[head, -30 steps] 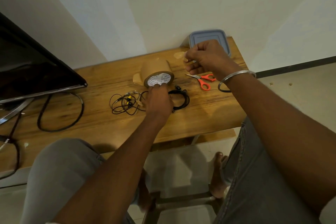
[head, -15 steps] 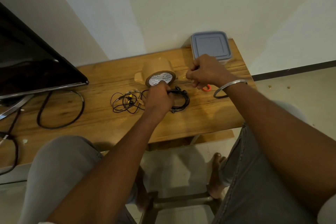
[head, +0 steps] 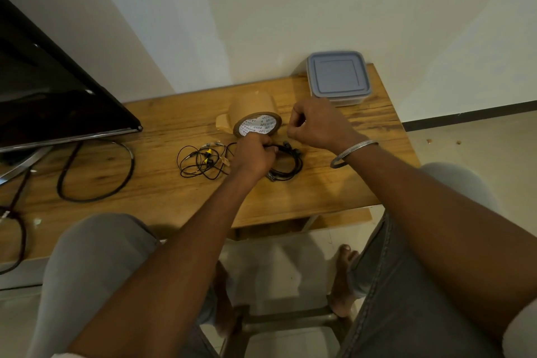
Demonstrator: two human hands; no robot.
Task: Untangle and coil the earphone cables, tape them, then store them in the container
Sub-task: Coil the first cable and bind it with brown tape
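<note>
- Left hand (head: 255, 154): fingers curled round the black coiled cable (head: 287, 167), holding it on the table (head: 334, 192), in from the near edge.
- Right hand (head: 315, 125): just beyond, thumb against forefinger; perhaps pinching a tape strip, too small to tell.
- Step, judged: taping this coil; next, the strip must wrap the bundle.
- Tangled earphones (head: 203, 161): beside, leftward, loose.
- Tape roll (head: 255, 121): just behind both hands.
- Container (head: 338, 79): far corner, lid on; bare wood before it.
</note>
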